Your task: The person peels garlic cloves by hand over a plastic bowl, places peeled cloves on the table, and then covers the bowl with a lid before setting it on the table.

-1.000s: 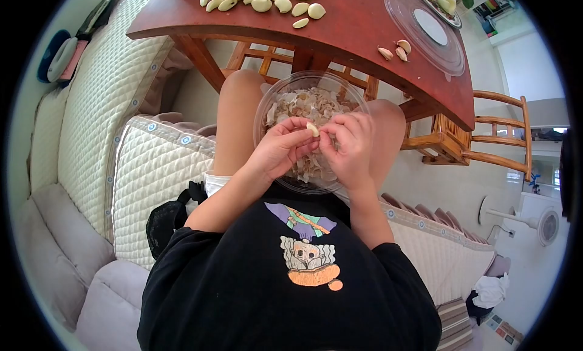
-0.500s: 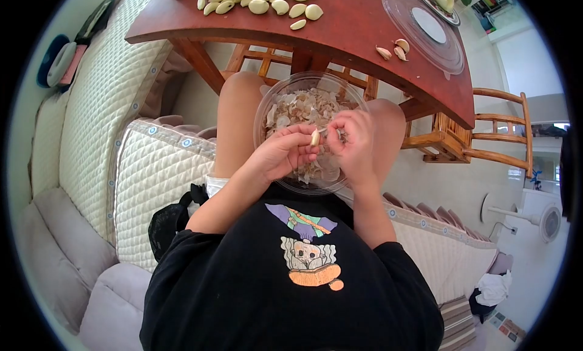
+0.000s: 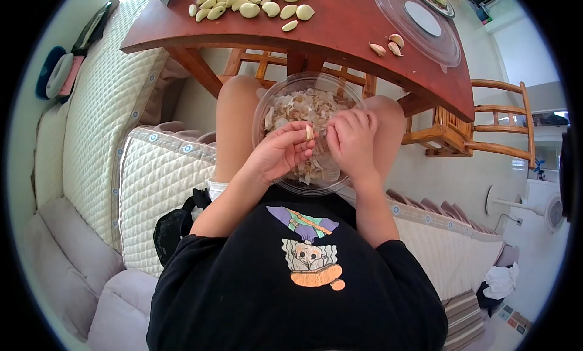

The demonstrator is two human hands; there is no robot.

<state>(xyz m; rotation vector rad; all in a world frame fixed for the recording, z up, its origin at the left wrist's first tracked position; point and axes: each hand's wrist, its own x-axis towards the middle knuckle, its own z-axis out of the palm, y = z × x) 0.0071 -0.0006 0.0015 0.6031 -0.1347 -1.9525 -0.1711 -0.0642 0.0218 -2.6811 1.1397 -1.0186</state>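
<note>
The garlic clove is over the middle of the bowl, pinched between thumb and fingers of the left hand. The right hand is over the bowl's right side, apart from the clove, its fingers curled close together; whether they hold anything cannot be told.

The clove should be very light and firm, likely slick wherever bare, and easily bruised by a nail. A soft fingertip grip across its broad sides, near one end, would suit it; whether skin clings to it is too small to tell.

Below it, papery peels fill the bowl, probably light enough to scatter. Thighs flank the bowl, and the edge of the bench runs near its far rim, so the easiest room seems to be just above its mouth. Beyond the bowl to the left sit pale peeled cloves; beyond it to the right, unpeeled cloves beside a clear lid.
</note>
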